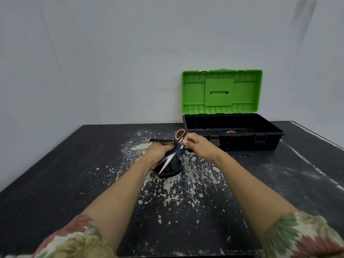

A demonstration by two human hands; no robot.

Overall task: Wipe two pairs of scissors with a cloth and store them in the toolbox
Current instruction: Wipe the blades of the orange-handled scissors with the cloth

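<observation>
I see a black, paint-flecked table (pixel 74 183) against a pale wall (pixel 111 62). Left of the open toolbox (pixel 232 135), my left hand (pixel 160 152) clasps the cloth (pixel 172 167); my right hand (pixel 197 145) pinches the scissors (pixel 172 155).

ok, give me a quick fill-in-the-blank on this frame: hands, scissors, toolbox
1. The toolbox lid is ____ in colour.
2. The scissors being wiped have an ____ handle loop.
3. The cloth is held in the ____ hand.
4. The toolbox stands ____, lid upright against the wall, while the right hand grips the scissors at the handle end.

Missing words: green; orange; left; open
</observation>
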